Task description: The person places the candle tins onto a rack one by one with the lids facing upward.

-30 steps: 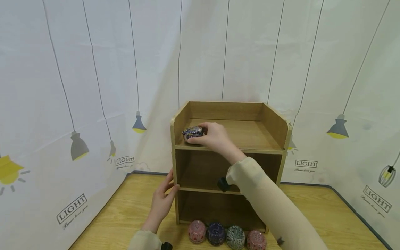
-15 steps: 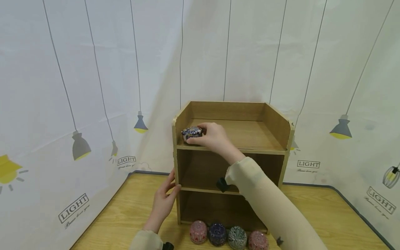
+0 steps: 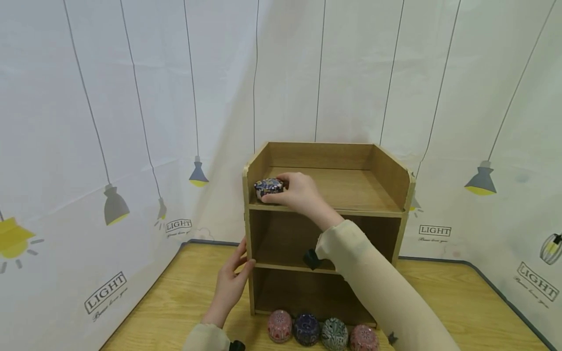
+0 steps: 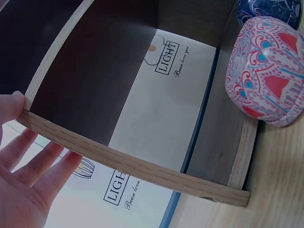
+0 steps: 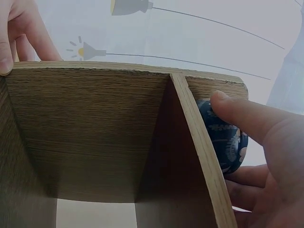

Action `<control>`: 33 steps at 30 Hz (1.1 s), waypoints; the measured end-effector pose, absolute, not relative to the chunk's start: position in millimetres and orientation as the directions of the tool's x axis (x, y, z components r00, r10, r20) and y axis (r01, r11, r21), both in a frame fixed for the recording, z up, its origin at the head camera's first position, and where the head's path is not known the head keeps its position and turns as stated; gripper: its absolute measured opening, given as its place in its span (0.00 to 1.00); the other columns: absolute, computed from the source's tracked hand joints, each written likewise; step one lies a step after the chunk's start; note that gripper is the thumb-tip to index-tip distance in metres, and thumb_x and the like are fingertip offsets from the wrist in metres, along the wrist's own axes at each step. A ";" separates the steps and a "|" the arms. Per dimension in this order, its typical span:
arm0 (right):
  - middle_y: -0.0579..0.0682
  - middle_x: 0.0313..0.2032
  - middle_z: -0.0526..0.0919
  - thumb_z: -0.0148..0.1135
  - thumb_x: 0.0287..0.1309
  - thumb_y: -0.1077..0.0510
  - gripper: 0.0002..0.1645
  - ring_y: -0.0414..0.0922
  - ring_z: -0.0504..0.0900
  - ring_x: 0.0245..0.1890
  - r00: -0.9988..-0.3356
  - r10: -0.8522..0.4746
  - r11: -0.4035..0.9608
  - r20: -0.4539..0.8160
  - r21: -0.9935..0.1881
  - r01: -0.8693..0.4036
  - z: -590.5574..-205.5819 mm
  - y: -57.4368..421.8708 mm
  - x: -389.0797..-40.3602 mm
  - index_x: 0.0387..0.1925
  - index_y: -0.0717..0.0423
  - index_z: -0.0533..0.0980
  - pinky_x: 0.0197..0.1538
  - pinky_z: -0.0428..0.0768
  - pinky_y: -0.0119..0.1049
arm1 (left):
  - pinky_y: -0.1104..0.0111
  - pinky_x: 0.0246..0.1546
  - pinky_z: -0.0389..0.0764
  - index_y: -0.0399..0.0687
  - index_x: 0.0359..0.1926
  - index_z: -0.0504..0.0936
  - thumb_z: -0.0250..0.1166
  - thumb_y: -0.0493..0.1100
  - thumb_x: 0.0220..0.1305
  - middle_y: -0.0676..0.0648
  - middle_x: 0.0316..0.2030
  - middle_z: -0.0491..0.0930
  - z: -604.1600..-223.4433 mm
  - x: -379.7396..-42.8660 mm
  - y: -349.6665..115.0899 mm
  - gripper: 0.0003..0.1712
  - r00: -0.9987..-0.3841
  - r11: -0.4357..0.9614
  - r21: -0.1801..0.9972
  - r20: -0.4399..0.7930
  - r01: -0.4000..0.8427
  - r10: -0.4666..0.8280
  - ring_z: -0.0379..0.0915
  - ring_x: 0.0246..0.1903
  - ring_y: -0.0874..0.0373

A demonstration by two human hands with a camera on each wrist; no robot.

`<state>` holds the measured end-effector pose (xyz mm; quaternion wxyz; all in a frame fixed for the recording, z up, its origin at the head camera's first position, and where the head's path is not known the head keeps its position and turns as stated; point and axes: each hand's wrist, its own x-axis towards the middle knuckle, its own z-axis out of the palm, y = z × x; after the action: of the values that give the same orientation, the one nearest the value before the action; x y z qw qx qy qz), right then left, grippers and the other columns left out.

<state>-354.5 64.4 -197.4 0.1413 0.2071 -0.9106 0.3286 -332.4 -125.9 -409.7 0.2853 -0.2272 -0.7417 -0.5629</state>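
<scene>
A three-tier wooden shelf (image 3: 325, 213) stands on the table. My right hand (image 3: 303, 195) pinches a dark blue patterned round tin (image 3: 269, 187) between thumb and fingers at the left front of the top tier. In the right wrist view the tin (image 5: 223, 137) is partly behind the tier's board, and my thumb lies across its side. At the shelf's left panel, my left hand (image 3: 230, 282) holds the edge. The left wrist view shows the thumb at the front edge by the middle board and the fingers (image 4: 57, 175) along the outer face.
In front of the shelf several round tins stand in a row: a pink one (image 3: 279, 325), a dark blue one (image 3: 306, 329), a green-and-white one (image 3: 334, 334) and another pink one (image 3: 364, 338). A printed lamp-pattern backdrop (image 3: 210, 97) surrounds the wooden table (image 3: 175, 292).
The tin in my right hand has tipped slightly, so more of its patterned lid shows. My left hand stays at the panel. The head view has shifted a little.
</scene>
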 end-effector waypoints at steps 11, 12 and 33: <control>0.55 0.56 0.78 0.73 0.50 0.40 0.44 0.50 0.76 0.55 -0.879 -0.284 0.699 0.383 -0.545 -0.463 -199.0 62.4 -355.4 0.63 0.59 0.72 0.56 0.78 0.45 | 0.64 0.44 0.82 0.52 0.72 0.64 0.62 0.40 0.68 0.41 0.64 0.70 -423.9 -344.9 -130.6 0.33 -0.761 0.226 0.738 0.648 0.636 0.030 0.75 0.53 0.42; 0.55 0.56 0.78 0.73 0.50 0.40 0.43 0.50 0.76 0.55 -0.879 -0.284 0.698 0.382 -0.546 -0.463 -199.0 62.4 -355.3 0.63 0.59 0.72 0.56 0.78 0.45 | 0.64 0.44 0.82 0.53 0.72 0.64 0.62 0.40 0.68 0.41 0.64 0.70 -424.1 -345.1 -130.3 0.33 -0.764 0.225 0.740 0.645 0.633 0.029 0.75 0.53 0.42; 0.56 0.59 0.76 0.73 0.49 0.39 0.50 0.51 0.75 0.56 -0.895 -0.270 0.685 0.354 -0.583 -0.437 -198.3 67.6 -354.5 0.70 0.53 0.64 0.56 0.78 0.46 | 0.61 0.40 0.84 0.56 0.72 0.65 0.62 0.41 0.69 0.40 0.63 0.71 -426.0 -347.2 -125.8 0.32 -0.740 0.233 0.715 0.672 0.659 0.032 0.76 0.51 0.42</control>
<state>-354.5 67.6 -198.3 0.1208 0.1941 -0.9100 0.3459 -347.2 -125.8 -426.0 0.2735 -0.2349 -0.7358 -0.5732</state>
